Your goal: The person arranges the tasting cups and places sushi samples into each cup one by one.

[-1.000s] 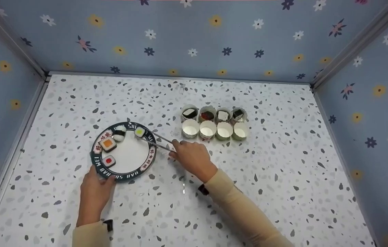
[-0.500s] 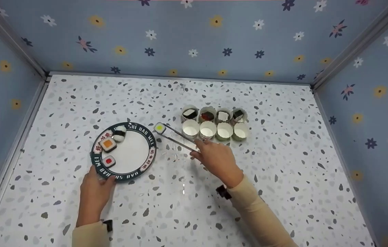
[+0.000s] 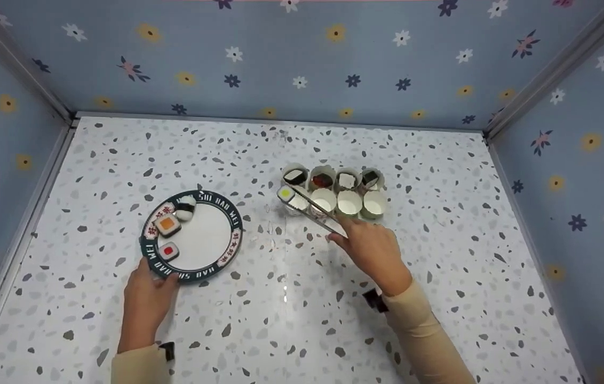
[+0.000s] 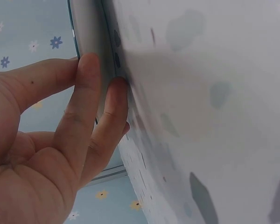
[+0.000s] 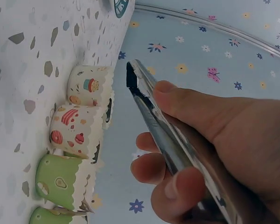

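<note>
My left hand (image 3: 147,298) pinching plate (image 3: 208,240) by rim; my right hand (image 3: 372,253) gripping tongs (image 5: 158,133), these clasping yellow-centred sushi piece (image 3: 286,193) at leftmost front paper cup (image 3: 302,203).

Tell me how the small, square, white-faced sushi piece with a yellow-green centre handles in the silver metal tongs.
The sushi piece is probably firm: it looks unsquashed at the tips of the tongs. Its squarish shape suggests little rolling. Held only at the tips, it might twist or slip.
</note>
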{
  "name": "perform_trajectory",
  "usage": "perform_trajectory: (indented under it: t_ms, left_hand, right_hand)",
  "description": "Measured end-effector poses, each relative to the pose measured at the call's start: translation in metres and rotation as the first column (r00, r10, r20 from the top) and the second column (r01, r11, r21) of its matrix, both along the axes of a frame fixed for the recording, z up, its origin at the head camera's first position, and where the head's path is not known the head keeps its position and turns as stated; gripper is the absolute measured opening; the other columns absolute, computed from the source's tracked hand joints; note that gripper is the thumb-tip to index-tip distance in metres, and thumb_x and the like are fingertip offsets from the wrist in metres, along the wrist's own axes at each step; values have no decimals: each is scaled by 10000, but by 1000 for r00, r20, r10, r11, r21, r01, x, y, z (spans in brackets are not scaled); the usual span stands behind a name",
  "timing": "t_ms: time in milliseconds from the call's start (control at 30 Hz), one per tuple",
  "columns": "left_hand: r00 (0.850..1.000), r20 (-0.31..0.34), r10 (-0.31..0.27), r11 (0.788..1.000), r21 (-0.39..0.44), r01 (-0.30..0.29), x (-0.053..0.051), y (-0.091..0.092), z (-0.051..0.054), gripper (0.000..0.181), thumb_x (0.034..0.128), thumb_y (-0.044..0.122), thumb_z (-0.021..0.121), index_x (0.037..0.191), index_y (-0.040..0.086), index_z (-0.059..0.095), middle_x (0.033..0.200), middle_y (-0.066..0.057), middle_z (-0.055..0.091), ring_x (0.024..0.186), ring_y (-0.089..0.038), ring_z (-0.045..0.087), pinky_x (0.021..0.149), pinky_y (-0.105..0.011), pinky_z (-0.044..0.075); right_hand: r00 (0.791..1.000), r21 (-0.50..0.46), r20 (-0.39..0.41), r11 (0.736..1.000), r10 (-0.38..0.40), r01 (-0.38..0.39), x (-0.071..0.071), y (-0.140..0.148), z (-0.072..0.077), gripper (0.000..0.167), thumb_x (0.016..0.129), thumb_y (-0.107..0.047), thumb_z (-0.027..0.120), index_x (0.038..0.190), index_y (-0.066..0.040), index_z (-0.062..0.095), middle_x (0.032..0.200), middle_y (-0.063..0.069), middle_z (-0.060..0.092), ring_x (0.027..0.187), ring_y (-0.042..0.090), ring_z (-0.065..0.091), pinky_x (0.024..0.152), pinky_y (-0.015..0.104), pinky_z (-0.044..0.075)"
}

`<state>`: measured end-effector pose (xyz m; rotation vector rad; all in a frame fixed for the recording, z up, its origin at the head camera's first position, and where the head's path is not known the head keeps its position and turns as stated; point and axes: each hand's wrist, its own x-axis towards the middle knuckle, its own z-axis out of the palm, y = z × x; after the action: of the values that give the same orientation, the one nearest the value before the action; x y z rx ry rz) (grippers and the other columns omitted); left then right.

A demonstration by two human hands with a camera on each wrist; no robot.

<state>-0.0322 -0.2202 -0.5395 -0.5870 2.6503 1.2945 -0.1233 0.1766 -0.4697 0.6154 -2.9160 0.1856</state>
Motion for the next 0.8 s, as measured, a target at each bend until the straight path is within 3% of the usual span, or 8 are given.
perform_trajectory:
  t_ms: [200,467,800]
  left_hand:
    - [1000,6,2,1000,-11,-2,0,0,0,736,988,141,591,1532,-115,168,1389,-408,365,1174,-447,449,992,-576,363]
    - [1000,10,1,1000,1,-1,-1,1,-1,732,989,142,598,1537,-98,178,1389,-394,374,1144,-447,492,978,-569,388]
    - [999,32,6,1000,8,-6,0,1,0,772,998,156,594,1548,-102,117,1426,-409,332,1200,-472,465,1026,-588,357]
  right_hand:
    - [998,21,32,999,-50,50,-1,9,-2,318,908,-433,716,1069,-160,685,636,45,577,475,294,538,369,414,391]
    - [996,38,68,998,-59,56,-6,11,-3,314,908,-446,713,975,-141,674,599,29,526,460,244,495,371,387,383]
    - [992,73,99,995,-75,68,-9,9,-4,340,912,-470,696,1037,-154,687,641,41,567,489,273,527,391,396,404]
